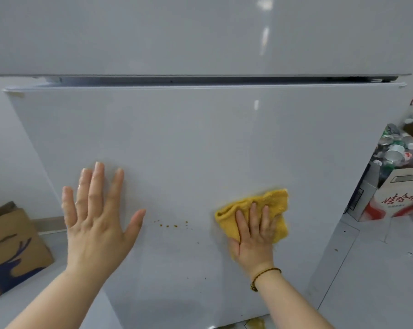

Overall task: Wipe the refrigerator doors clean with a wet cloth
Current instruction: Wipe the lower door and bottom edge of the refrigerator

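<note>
Cloth (275, 204) partly hidden under right hand (254, 238); cardboard box (13, 245) cut by left edge; bottles (400, 148) by right.

Home kitchen: fridge (200, 138), empties box (395, 195).

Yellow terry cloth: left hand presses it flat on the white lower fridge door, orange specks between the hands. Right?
Not the left. The head view shows the right hand pressing the yellow terry cloth flat on the white lower fridge door; the left hand is bare. Orange specks do lie between the hands.
</note>
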The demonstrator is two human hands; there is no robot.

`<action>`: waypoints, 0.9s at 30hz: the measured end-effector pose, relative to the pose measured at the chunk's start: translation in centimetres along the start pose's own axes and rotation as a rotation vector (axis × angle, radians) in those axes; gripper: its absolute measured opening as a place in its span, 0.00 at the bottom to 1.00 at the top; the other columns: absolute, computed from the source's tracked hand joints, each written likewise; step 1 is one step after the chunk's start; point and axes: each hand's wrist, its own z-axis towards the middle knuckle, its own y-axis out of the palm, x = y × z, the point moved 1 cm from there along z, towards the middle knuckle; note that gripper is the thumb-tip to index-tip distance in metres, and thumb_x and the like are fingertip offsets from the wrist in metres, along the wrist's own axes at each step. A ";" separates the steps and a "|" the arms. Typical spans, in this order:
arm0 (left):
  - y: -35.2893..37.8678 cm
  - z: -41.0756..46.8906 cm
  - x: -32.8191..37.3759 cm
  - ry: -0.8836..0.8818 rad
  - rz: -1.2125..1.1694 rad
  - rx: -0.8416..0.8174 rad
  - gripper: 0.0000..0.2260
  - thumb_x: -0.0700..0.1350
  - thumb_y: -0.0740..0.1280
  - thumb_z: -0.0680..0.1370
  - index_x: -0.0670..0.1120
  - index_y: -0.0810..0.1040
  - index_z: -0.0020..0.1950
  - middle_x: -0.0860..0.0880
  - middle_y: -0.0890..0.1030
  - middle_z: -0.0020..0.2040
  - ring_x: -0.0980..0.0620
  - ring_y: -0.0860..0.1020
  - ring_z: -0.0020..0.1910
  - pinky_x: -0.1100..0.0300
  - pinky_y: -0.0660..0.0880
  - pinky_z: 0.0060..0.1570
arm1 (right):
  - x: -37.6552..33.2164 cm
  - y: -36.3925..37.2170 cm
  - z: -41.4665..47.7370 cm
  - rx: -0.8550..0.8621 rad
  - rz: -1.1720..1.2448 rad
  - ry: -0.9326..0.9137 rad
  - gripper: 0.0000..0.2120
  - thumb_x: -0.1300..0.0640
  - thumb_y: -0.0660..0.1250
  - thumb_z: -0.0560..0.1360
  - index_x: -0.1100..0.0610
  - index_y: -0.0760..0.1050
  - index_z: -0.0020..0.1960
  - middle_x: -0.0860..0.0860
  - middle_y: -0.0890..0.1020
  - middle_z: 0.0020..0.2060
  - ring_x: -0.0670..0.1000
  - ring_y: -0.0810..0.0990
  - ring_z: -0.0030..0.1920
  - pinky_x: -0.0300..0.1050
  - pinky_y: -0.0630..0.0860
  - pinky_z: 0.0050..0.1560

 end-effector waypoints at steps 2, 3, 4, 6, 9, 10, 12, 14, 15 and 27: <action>-0.4 -0.3 -1.9 -0.044 0.037 -0.060 0.34 0.64 0.43 0.76 0.41 0.60 0.71 0.40 0.59 0.71 0.52 0.42 0.74 0.61 0.32 0.70 | 1.3 0.2 -3.0 -0.072 -0.069 -0.173 0.26 0.45 0.39 0.80 0.51 0.40 0.75 0.51 0.40 0.75 0.56 0.39 0.75 0.58 0.38 0.72; -0.6 -0.4 -2.8 -0.059 0.046 -0.083 0.33 0.64 0.44 0.76 0.41 0.60 0.71 0.40 0.60 0.71 0.56 0.39 0.74 0.62 0.32 0.70 | 1.8 -0.1 -3.5 -0.089 -0.086 -0.229 0.25 0.46 0.38 0.80 0.51 0.40 0.75 0.51 0.41 0.75 0.56 0.39 0.75 0.58 0.39 0.72; -0.7 -0.3 -3.4 -0.057 0.042 -0.101 0.33 0.64 0.45 0.76 0.41 0.59 0.71 0.40 0.59 0.71 0.60 0.37 0.73 0.62 0.32 0.70 | 2.4 -0.5 -3.3 -0.097 -0.089 -0.269 0.25 0.47 0.38 0.80 0.51 0.40 0.75 0.51 0.41 0.75 0.56 0.40 0.75 0.57 0.39 0.72; -0.8 -0.3 -4.0 -0.040 0.012 -0.108 0.33 0.64 0.43 0.77 0.42 0.58 0.71 0.42 0.57 0.71 0.61 0.36 0.73 0.63 0.34 0.71 | 2.9 -1.3 -1.1 -0.068 -0.068 -0.324 0.24 0.48 0.39 0.80 0.50 0.41 0.75 0.50 0.41 0.75 0.55 0.40 0.75 0.56 0.40 0.72; -0.4 -0.3 -4.0 -0.016 -0.031 -0.085 0.30 0.62 0.44 0.78 0.43 0.56 0.72 0.43 0.55 0.71 0.60 0.36 0.73 0.66 0.34 0.70 | 2.1 -2.2 5.3 0.060 -0.011 -0.296 0.27 0.48 0.46 0.79 0.49 0.42 0.75 0.48 0.41 0.75 0.53 0.40 0.75 0.56 0.38 0.73; -0.3 -0.3 -4.1 -0.010 -0.039 -0.082 0.29 0.60 0.47 0.77 0.44 0.54 0.72 0.44 0.54 0.71 0.60 0.35 0.73 0.67 0.34 0.70 | 1.2 -2.4 7.4 0.099 0.016 -0.251 0.27 0.46 0.45 0.79 0.48 0.42 0.75 0.47 0.41 0.75 0.52 0.40 0.75 0.55 0.37 0.73; -0.3 -0.3 -4.5 0.002 -0.047 -0.083 0.29 0.56 0.53 0.74 0.49 0.51 0.73 0.45 0.53 0.72 0.61 0.35 0.73 0.67 0.34 0.69 | -1.0 -2.5 10.2 0.153 0.048 -0.128 0.27 0.43 0.43 0.79 0.48 0.42 0.75 0.46 0.40 0.75 0.52 0.39 0.75 0.55 0.36 0.73; -0.6 -0.3 -5.0 0.014 -0.070 -0.104 0.29 0.54 0.54 0.73 0.50 0.51 0.72 0.46 0.53 0.72 0.61 0.36 0.73 0.68 0.34 0.69 | -3.2 -2.1 10.2 0.161 0.072 -0.033 0.27 0.42 0.41 0.79 0.49 0.41 0.75 0.47 0.39 0.75 0.52 0.38 0.75 0.56 0.35 0.72; -0.7 -0.4 -5.1 0.017 -0.077 -0.106 0.29 0.53 0.54 0.73 0.50 0.51 0.73 0.47 0.53 0.72 0.62 0.36 0.72 0.68 0.35 0.69 | -4.1 -1.7 9.2 0.150 0.072 -0.021 0.27 0.42 0.41 0.79 0.49 0.41 0.75 0.48 0.39 0.75 0.53 0.38 0.75 0.56 0.35 0.72; -2.6 -0.8 -5.8 -0.480 -0.632 -0.177 0.32 0.40 0.61 0.78 0.50 0.46 0.75 0.55 0.51 0.75 0.59 0.50 0.73 0.52 0.56 0.72 | -5.3 -3.4 13.2 0.168 0.065 -0.248 0.35 0.48 0.55 0.72 0.46 0.43 0.75 0.45 0.40 0.75 0.50 0.38 0.75 0.54 0.37 0.73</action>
